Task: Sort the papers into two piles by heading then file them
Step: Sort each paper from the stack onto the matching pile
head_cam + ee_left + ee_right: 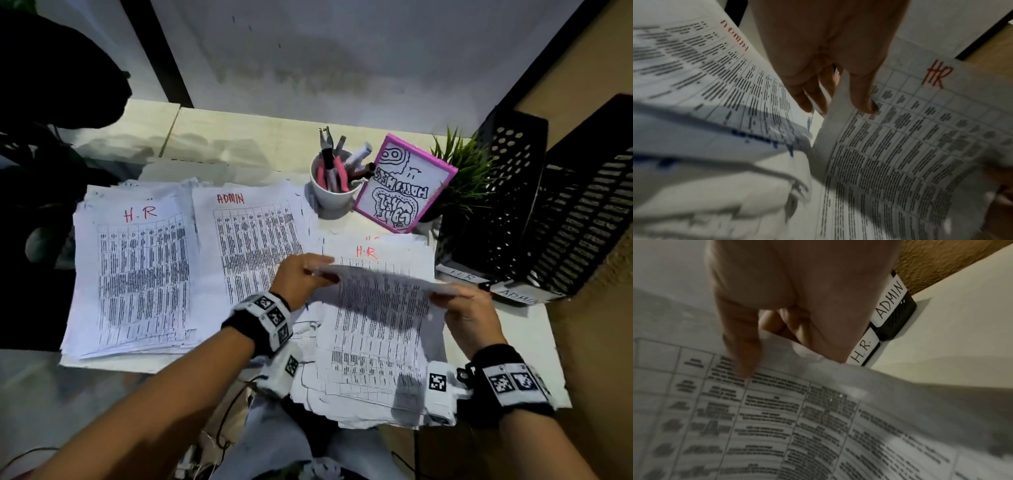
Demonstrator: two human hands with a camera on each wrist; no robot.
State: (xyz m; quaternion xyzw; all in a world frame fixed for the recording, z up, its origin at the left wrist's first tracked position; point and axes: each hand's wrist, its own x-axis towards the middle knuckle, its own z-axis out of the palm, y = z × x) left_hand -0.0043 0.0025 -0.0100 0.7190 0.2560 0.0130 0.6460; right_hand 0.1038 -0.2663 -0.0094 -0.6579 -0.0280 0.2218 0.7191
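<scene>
Both hands hold one printed sheet (380, 308) raised over the unsorted stack (370, 383) at the front right of the table. My left hand (318, 272) pinches its left edge and my right hand (442, 298) pinches its right edge. In the left wrist view my thumb (863, 94) lies on this sheet, which bears a red HR heading (935, 74). Two sorted piles lie to the left: the H.R pile (137, 274) and, beside it, the ADMIN pile (253, 246). Two black perforated file holders (513, 205) stand at the right, labelled H.R. (863, 352) and ADMIN (890, 301).
A white cup (334, 195) with pens and pliers stands behind the papers, beside a pink-framed drawing (404, 185) and a small green plant (462, 171). A textured wall closes the right side. The unsorted stack overhangs the table's front edge.
</scene>
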